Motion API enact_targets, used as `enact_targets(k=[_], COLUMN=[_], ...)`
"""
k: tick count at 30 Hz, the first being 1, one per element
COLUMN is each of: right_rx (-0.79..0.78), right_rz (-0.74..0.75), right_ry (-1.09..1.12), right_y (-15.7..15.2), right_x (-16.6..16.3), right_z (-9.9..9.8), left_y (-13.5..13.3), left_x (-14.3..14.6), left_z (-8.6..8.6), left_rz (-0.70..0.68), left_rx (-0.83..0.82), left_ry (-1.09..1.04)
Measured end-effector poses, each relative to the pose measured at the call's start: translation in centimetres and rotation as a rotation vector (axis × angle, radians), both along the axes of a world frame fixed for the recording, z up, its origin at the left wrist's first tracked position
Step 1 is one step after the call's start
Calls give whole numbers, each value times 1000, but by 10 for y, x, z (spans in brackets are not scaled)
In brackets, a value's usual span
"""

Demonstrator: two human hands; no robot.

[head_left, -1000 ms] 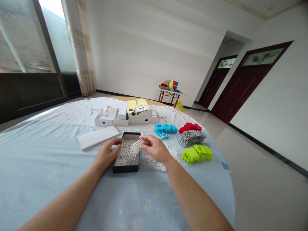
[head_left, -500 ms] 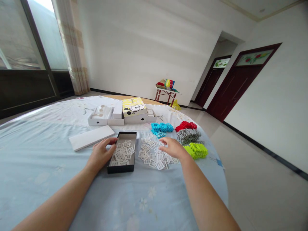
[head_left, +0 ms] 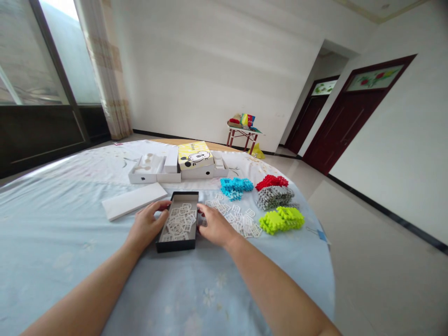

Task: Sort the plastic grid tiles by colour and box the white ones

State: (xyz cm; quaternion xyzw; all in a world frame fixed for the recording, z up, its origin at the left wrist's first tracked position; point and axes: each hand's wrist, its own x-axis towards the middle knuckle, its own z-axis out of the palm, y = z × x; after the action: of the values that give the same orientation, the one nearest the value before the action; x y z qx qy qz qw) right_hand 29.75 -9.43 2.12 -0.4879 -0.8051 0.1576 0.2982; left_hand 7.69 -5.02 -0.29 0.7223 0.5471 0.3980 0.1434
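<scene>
A shallow black box (head_left: pixel 197 212) with a grey inside lies on the tablecloth before me, with several white plastic window pieces (head_left: pixel 180 223) in it. My left hand (head_left: pixel 149 221) grips the box's left wall, fingers near its far corner. On the opposite side my right hand (head_left: pixel 213 224) has its fingers and thumb at the right wall, gripping it. Behind and under the right hand spreads a loose pile of white window pieces (head_left: pixel 241 224), partly hidden by it. Left of the box lies a long white lid (head_left: pixel 135 200).
Blue pieces (head_left: pixel 235 186), red pieces (head_left: pixel 271 182), grey pieces (head_left: pixel 275 198) and lime-green pieces (head_left: pixel 282 219) lie in heaps to the right. White trays (head_left: pixel 145 177) and a yellow-topped box (head_left: pixel 195 156) stand at the back. The round table's edge (head_left: pixel 331 261) curves along the right.
My right hand has moved left from above the loose white pile to the black box's right wall. The left hand stays at the left wall. The view has shifted slightly.
</scene>
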Motion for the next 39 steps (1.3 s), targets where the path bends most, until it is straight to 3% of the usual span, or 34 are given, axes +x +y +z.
enact_targets(k=[11, 18, 21, 26, 33, 39], right_rx=[-40, -19, 62, 132, -178, -184], right_rz=[6, -112, -59, 82, -70, -171], right_ry=[94, 287, 373, 122, -193, -487], right_y=[-1, -7, -14, -19, -14, -23], right_x=[1, 12, 6, 11, 90, 128], right_z=[-8, 14, 24, 39, 46, 31], left_y=[-3, -3, -3, -3, -4, -2], left_x=[2, 2, 2, 1, 2, 2], left_z=[5, 2, 3, 5, 6, 4], left_rz=[3, -1, -7, -12, 2, 0], left_rx=[-21, -25, -22, -29, -30, -28], left_ry=[-22, -19, -13, -7, -1, 4])
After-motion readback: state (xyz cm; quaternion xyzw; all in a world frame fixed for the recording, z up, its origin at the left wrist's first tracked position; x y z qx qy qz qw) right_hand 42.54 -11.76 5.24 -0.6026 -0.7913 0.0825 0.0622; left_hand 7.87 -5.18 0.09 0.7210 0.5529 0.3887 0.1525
